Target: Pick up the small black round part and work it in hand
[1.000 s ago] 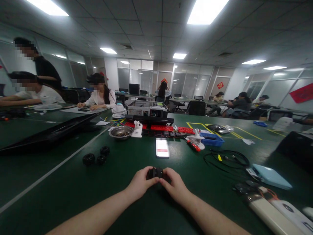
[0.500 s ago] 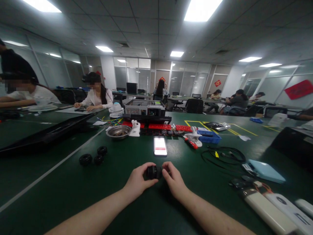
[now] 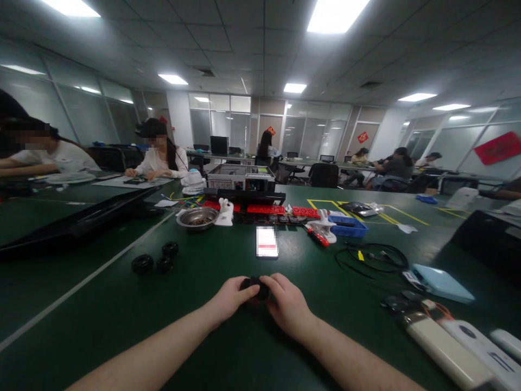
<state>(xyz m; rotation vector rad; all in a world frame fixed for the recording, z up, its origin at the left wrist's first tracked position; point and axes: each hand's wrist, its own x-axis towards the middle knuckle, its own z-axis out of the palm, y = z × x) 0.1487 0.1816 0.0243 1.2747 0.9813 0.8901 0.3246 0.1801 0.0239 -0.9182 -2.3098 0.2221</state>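
Between both hands, a small black round plastic fitting [image 3: 261, 289] is held just above the table, much of it covered by fingers. My left hand [image 3: 228, 297] is closed on its left side, with the thumb lying across the near face. From the right, my right hand [image 3: 288, 304] grips the same fitting with bent fingers and thumb. Several loose black ring-shaped pieces [image 3: 142, 264] lie on the table to the left. Beyond my hands, a phone [image 3: 267, 241] with a lit screen lies flat.
A metal bowl [image 3: 197, 218] with small parts, red strips [image 3: 264, 209], a blue tray [image 3: 349, 227] and a red-handled tool [image 3: 319, 237] lie farther back. Coiled black cable [image 3: 372, 258], a light-blue box [image 3: 443, 283] and a cream device [image 3: 448, 347] are on the right. Co-workers sit around.
My right hand has moved left and closed on the fitting. My left thumb has shifted onto its near face, and the fitting has turned and is more hidden.
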